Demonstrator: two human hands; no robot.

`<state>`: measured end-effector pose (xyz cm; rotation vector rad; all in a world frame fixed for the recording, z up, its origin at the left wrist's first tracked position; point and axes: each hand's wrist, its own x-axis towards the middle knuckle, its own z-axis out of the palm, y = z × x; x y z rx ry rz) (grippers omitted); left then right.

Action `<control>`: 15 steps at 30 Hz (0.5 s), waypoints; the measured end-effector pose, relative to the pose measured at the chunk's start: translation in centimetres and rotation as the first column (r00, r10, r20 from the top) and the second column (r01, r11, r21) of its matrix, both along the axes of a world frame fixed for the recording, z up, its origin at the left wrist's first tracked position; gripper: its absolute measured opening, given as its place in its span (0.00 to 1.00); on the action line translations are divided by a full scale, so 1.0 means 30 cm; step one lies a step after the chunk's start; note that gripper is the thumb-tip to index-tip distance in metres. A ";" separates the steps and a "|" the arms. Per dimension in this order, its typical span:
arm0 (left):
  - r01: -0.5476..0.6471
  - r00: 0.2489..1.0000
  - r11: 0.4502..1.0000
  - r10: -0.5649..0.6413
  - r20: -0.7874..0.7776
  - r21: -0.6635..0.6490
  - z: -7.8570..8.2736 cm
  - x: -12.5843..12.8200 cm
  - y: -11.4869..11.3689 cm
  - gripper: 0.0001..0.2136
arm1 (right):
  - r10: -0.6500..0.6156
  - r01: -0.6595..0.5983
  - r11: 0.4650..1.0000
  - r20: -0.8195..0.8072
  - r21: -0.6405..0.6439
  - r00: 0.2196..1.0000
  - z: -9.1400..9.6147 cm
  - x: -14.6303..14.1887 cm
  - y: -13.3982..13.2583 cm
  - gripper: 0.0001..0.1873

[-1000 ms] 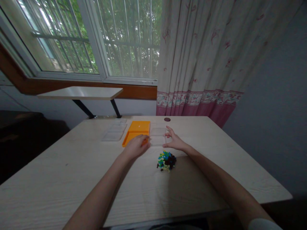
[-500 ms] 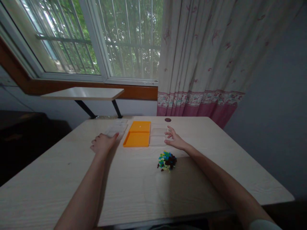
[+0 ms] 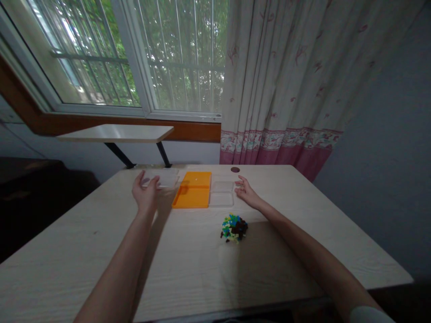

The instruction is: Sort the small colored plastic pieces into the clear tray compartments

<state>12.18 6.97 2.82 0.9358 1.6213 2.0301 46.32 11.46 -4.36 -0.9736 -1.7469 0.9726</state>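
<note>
My left hand [image 3: 145,193] grips the left end of a clear plastic box [image 3: 164,178], thumb in front and fingers behind. An orange case [image 3: 191,197] lies opened flat to the right of that box, its two halves one behind the other. Against its right side sits a clear plastic tray [image 3: 222,198] with two sections. Just right of this tray is my right hand [image 3: 247,193], open, with fingers apart and slightly curled; nothing shows in it. A heap of small blue, green, yellow and dark brown pieces [image 3: 235,227] lies on the table nearer to me.
The pale wooden table [image 3: 188,264] has a round brown cable hole [image 3: 235,169] near its back edge. A raised shelf [image 3: 128,133] on black legs stands at the back left. Behind are a barred window and a flowered curtain [image 3: 269,89].
My left hand has moved up and slightly right, and the clear box in it now lies more level. My right hand has shifted slightly right, off the clear tray's edge.
</note>
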 end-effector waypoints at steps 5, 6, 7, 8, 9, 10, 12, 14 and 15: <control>0.363 0.864 0.917 -0.398 0.307 0.167 0.013 0.244 -0.043 0.22 | -0.118 0.101 0.966 0.058 0.236 0.991 0.082 -0.042 -0.061 0.35; 0.420 0.841 0.890 -0.455 0.292 0.176 0.003 0.293 -0.059 0.24 | -0.103 0.076 0.953 0.079 0.293 0.992 0.105 -0.056 -0.082 0.36; 0.485 0.819 0.861 -0.509 0.263 0.157 -0.008 0.336 -0.074 0.25 | -0.075 0.035 0.938 0.104 0.344 0.992 0.128 -0.070 -0.105 0.39; 0.530 0.802 0.835 -0.550 0.233 0.148 -0.021 0.370 -0.087 0.26 | -0.042 -0.013 0.921 0.132 0.390 0.990 0.150 -0.083 -0.126 0.42; 0.567 0.781 0.811 -0.585 0.219 0.143 -0.033 0.394 -0.098 0.26 | -0.008 -0.063 0.899 0.161 0.432 0.987 0.170 -0.093 -0.146 0.44; 0.584 0.770 0.799 -0.600 0.217 0.139 -0.044 0.410 -0.105 0.25 | 0.021 -0.108 0.877 0.188 0.468 0.982 0.187 -0.101 -0.162 0.45; 0.590 0.762 0.794 -0.608 0.224 0.148 -0.058 0.418 -0.110 0.24 | 0.056 -0.174 0.837 0.236 0.519 0.970 0.208 -0.110 -0.184 0.45; 0.580 0.766 0.800 -0.600 0.230 0.156 -0.061 0.410 -0.108 0.25 | 0.060 -0.203 0.815 0.270 0.542 0.961 0.215 -0.112 -0.194 0.43; 0.579 0.767 0.800 -0.599 0.228 0.156 -0.060 0.406 -0.107 0.26 | 0.054 -0.206 0.810 0.281 0.548 0.958 0.214 -0.112 -0.195 0.41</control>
